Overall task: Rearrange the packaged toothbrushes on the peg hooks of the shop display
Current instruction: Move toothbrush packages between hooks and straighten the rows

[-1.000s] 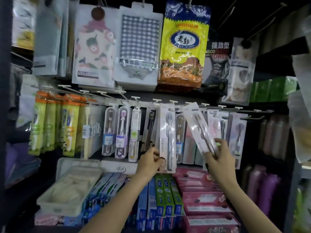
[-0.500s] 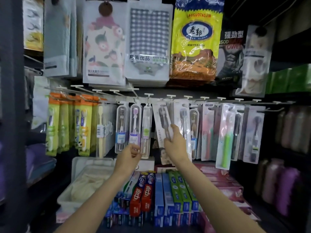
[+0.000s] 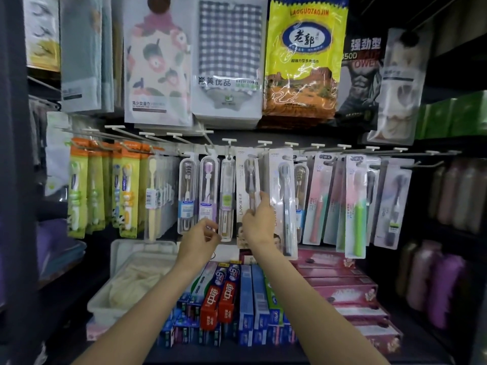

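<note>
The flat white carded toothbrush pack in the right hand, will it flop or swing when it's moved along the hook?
The flat white carded toothbrush pack probably stays fairly stiff: it hangs straight. Held only at its lower part by the right hand, its top could swing on the metal peg hook. It looks light, being thin.

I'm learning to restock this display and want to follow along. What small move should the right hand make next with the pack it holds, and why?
Probably let go and draw back. The right hand pinches the white LMK toothbrush pack, whose top already sits up at its peg hook and hangs straight in the row, though I can't confirm that the hole is threaded. The left hand hovers near the clear cases, gripping nothing.
</note>
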Available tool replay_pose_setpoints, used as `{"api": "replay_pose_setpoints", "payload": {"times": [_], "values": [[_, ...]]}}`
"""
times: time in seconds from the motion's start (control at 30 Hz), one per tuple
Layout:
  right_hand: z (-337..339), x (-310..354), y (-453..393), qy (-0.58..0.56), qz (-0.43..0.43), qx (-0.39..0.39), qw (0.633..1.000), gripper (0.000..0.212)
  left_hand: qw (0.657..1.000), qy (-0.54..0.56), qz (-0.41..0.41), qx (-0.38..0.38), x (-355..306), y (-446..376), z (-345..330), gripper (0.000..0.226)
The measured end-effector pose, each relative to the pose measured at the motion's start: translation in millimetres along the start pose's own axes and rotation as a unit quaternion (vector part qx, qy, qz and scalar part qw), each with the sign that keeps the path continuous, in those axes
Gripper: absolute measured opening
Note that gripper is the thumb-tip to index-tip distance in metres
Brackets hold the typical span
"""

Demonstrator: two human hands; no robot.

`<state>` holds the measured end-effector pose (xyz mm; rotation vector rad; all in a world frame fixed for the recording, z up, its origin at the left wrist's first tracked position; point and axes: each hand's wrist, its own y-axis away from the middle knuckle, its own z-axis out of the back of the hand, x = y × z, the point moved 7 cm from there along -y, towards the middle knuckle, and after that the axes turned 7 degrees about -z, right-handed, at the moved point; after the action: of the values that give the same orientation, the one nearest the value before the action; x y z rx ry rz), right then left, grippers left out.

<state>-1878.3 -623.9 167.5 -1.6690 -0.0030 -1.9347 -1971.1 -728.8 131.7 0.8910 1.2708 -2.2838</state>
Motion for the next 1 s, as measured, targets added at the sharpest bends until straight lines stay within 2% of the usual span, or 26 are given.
{"api": "replay_pose_setpoints", "payload": {"times": [0.13,0.27,0.33,0.47,0.57,0.63,0.7,0.83,0.9,1.0], "values": [[7.8,-13.4,-4.6,-0.028,-0.034,0.007,0.999,0.063,1.000,0.005,-0.001,-0.002,-1.8,-4.1,-0.8,0.013],[12.5,-7.0,-3.7,-0.023,-0.021,0.034,0.999,0.046,0.999,0.049,0.000,0.001,-9.0,-11.4,-8.0,0.015],[17.8,-4.4,-1.4,0.021,-0.005,0.044,0.999,0.041,0.999,0.043,-0.013,-0.007,-15.8,-14.9,-12.3,0.015],[40.5,4.8,14.1,0.113,0.051,0.092,0.988,0.043,0.993,0.007,-0.056,-0.103,-35.6,-17.3,-8.2,0.015],[71.7,8.9,19.8,0.119,0.107,0.054,0.986,0.035,0.985,0.020,-0.105,-0.138,-54.6,-16.6,-13.2,0.018],[89.9,1.7,13.9,0.141,0.128,0.006,0.982,0.032,0.984,0.039,-0.133,-0.108,-65.3,-17.4,-27.4,0.020],[107.0,-16.0,2.3,0.148,0.106,-0.031,0.983,0.032,0.987,0.057,-0.133,-0.063,-71.1,-19.6,-46.1,0.026],[120.8,-56.9,-27.7,0.151,0.022,-0.017,0.988,0.036,0.994,0.091,-0.044,0.034,-69.1,-26.5,-81.8,0.053],[118.7,-69.5,-41.2,0.150,0.003,0.003,0.989,0.037,0.994,0.092,-0.014,0.057,-66.4,-28.3,-92.3,0.050],[114.4,-77.9,-61.2,0.146,-0.012,0.006,0.989,0.041,0.997,0.057,-0.030,0.051,-60.2,-33.5,-96.4,0.031]]}}
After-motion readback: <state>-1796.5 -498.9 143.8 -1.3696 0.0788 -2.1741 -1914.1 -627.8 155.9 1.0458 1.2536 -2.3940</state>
